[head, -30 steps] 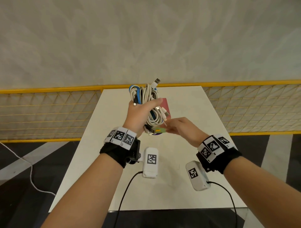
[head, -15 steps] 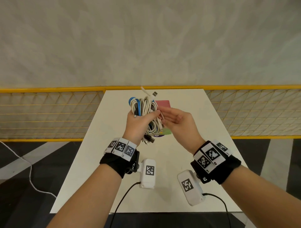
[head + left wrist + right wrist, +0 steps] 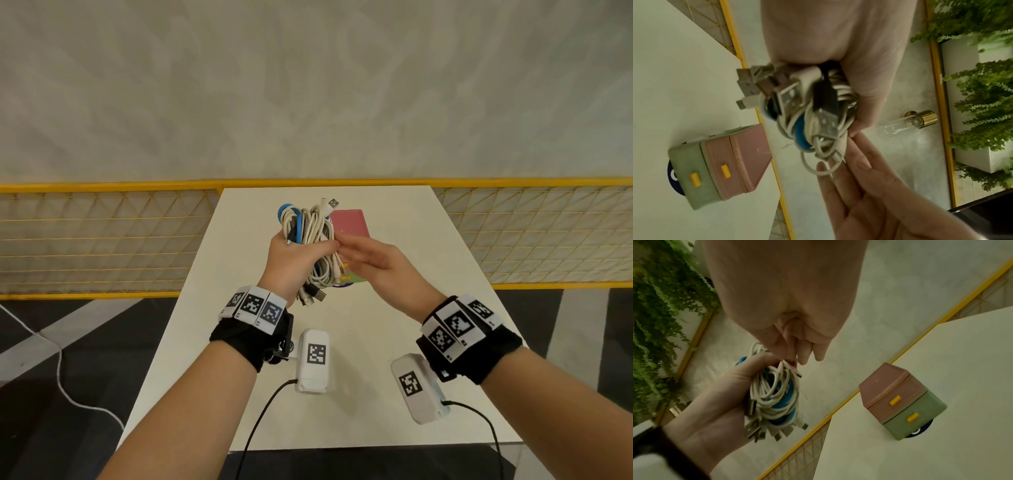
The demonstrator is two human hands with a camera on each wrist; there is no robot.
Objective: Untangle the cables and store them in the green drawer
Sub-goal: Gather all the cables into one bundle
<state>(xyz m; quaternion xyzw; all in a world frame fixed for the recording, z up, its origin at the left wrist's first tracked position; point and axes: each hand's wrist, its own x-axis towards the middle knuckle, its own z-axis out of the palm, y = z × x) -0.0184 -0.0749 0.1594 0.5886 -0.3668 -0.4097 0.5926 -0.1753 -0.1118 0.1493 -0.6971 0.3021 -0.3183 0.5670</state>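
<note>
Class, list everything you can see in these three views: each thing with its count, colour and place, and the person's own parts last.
cable bundle: one tangle, white, blue and black strands, gripped in the left hand above the table
drawer box: one, pink drawer over green drawer, yellow handles, both shut, on the table
table: one, white
mesh barrier: yellow, behind the table
plants: green, by the wall
left hand: holds the bundle
right hand: fingertips at the bundle's edge
</note>
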